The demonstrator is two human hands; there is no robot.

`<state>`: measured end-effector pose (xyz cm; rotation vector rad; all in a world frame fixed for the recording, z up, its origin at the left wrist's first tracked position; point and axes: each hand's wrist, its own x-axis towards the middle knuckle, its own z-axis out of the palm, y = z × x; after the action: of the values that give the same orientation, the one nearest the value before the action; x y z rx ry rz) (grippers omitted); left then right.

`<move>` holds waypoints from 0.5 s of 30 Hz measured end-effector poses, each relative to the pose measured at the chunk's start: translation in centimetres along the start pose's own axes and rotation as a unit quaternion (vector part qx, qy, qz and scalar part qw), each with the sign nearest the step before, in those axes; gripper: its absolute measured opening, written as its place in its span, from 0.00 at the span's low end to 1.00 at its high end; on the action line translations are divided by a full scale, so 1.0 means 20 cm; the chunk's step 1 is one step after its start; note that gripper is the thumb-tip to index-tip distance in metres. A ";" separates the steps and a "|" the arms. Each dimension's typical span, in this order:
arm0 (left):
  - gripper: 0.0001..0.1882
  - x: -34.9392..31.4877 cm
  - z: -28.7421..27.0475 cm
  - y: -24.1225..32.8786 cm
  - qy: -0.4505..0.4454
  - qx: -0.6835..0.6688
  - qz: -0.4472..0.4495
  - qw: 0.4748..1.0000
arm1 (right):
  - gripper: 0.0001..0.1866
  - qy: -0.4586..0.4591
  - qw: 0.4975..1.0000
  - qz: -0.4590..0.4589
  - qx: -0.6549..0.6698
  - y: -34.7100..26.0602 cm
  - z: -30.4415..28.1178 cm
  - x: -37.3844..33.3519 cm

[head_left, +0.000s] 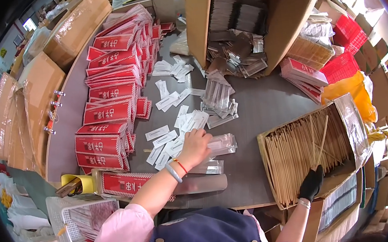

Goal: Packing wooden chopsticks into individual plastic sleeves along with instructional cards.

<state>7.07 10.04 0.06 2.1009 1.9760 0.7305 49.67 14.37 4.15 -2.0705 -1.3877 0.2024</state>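
My bare left hand (195,147) is bent palm down over a spread of small white packets (175,146). Its fingers are curled in at the packets; what they grip, if anything, is hidden beneath them. Just right of it lie clear plastic sleeves (224,144), with more clear sleeves (218,94) heaped farther back. At the right, my right hand (311,183) wears a black glove and reaches into a cardboard box (264,161) packed with thin wooden sticks (289,161). Its fingers close round the lower end of a couple of wooden sticks (321,142), which slant up above the rest.
Stacked red-and-white printed sleeves (109,92) line the table's left side. A tall open carton (282,24) at the back holds dark and clear flat packs. Red baskets (345,62) stand at far right. A white basket (76,235) and yellow container (84,183) sit near left.
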 end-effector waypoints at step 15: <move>0.31 -0.71 -0.40 0.07 -0.037 -0.069 -0.074 0.994 | 0.14 -0.386 0.781 -0.488 0.045 -0.45 0.27 -0.55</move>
<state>4.65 -5.66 4.34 1.8533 1.9571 0.7271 35.46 9.14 2.72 -0.9172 -2.6764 0.6836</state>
